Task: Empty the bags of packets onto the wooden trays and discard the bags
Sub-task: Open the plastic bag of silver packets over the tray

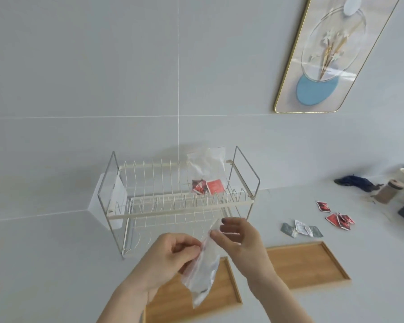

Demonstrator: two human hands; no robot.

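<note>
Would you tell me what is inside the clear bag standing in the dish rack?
The clear bag in the dish rack holds red packets at its bottom; two show. Any behind them are hidden.

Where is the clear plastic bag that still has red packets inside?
The clear plastic bag with red packets stands in the white wire dish rack's upper tier, toward its right end, against the wall.

1. A home kitchen is suggested by the wire dish rack (177,199) set on the pale surface (44,264).
2. Large grey wall tiles (79,66) are seen behind.
3. A framed floral picture (331,54) is hung, possibly domestic decoration.
</note>
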